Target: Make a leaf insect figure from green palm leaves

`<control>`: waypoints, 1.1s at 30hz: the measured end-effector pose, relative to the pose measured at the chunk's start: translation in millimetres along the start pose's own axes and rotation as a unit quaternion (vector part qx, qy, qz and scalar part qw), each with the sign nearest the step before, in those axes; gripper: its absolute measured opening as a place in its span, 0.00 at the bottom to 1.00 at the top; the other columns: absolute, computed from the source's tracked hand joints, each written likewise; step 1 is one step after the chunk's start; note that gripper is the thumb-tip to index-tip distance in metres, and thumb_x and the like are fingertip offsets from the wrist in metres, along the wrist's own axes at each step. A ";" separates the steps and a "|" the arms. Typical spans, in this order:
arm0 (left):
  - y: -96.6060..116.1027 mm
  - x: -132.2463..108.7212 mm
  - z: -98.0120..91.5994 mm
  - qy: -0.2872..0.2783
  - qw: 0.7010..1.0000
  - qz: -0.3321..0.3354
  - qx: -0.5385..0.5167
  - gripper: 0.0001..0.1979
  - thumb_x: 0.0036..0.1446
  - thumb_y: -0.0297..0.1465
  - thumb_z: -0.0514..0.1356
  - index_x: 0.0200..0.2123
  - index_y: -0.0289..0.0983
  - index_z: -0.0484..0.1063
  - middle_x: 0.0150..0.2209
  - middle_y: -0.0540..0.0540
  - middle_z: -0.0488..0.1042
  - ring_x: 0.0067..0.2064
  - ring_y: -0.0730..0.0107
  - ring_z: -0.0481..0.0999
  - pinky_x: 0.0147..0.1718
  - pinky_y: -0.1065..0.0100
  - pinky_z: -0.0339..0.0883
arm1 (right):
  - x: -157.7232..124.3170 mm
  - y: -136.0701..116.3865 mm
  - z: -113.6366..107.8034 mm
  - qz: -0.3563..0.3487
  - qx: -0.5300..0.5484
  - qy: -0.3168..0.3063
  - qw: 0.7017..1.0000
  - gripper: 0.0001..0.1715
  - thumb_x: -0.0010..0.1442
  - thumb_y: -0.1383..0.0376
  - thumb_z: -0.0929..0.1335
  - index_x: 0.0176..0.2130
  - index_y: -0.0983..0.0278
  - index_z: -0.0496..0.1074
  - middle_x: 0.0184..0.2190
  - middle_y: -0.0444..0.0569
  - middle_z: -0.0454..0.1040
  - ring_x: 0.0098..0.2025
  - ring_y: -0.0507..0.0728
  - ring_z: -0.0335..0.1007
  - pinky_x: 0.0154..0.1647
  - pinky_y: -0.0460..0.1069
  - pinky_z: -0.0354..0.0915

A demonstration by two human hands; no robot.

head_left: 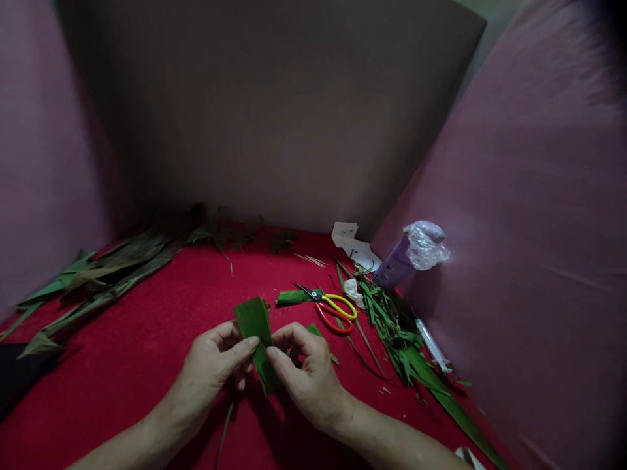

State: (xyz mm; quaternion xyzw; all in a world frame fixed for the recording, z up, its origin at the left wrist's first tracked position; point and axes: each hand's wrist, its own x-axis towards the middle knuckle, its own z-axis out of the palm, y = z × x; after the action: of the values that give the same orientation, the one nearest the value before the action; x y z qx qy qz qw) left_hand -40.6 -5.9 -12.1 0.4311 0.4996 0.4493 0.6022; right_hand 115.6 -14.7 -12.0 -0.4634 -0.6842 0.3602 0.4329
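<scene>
A folded green leaf strip [253, 318] is held up between both hands above the red cloth. My left hand [215, 365] pinches it from the left, thumb on its front face. My right hand [309, 375] grips its right edge with thumb and forefinger near the middle. A thin stem [225, 431] hangs below my left hand. Just beyond my right hand lie scissors [330, 308] with one yellow and one red handle, their blades resting over a cut piece of leaf [294, 297].
Long leaves [122, 261] lie along the left side. Leaf scraps [386, 320] pile up at right, beside a clear plastic syringe [432, 346] and a purple container [393, 262] topped with clear wrap. White papers [360, 251] and thin sticks [311, 260] lie farther back. Partitions enclose the table.
</scene>
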 end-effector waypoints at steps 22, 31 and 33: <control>-3.3 -0.9 -1.9 -0.018 1.000 -0.007 0.021 0.11 0.49 0.38 0.61 0.27 0.35 0.66 0.11 0.54 0.69 0.11 0.78 0.63 0.11 0.78 0.55 | -3.9 4.9 -0.2 -0.155 -0.126 -0.004 0.980 0.06 0.56 0.69 0.64 0.35 0.66 0.69 0.26 0.47 0.70 0.29 0.52 0.63 0.33 0.47 0.57; -1.8 -1.6 -1.2 -0.011 0.999 -0.013 0.027 0.11 0.49 0.37 0.60 0.27 0.35 0.67 0.11 0.54 0.69 0.11 0.79 0.62 0.10 0.79 0.53 | -3.4 5.6 -0.9 -0.141 -0.117 0.000 0.983 0.05 0.56 0.69 0.64 0.35 0.66 0.69 0.26 0.46 0.70 0.29 0.52 0.63 0.33 0.47 0.57; -1.4 -1.6 -1.2 -0.014 1.000 -0.009 0.022 0.11 0.50 0.37 0.61 0.27 0.35 0.67 0.11 0.54 0.69 0.11 0.79 0.62 0.10 0.79 0.53 | -2.2 4.4 -1.2 -0.118 -0.103 -0.002 0.988 0.05 0.56 0.68 0.64 0.34 0.65 0.70 0.26 0.45 0.70 0.29 0.52 0.63 0.32 0.47 0.57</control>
State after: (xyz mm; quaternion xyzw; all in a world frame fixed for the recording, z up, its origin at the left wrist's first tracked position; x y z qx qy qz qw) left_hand -41.8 -7.6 -13.2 0.4455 0.5050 0.4270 0.6034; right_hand 118.6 -15.3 -16.1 -0.4210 -0.7685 0.2345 0.4210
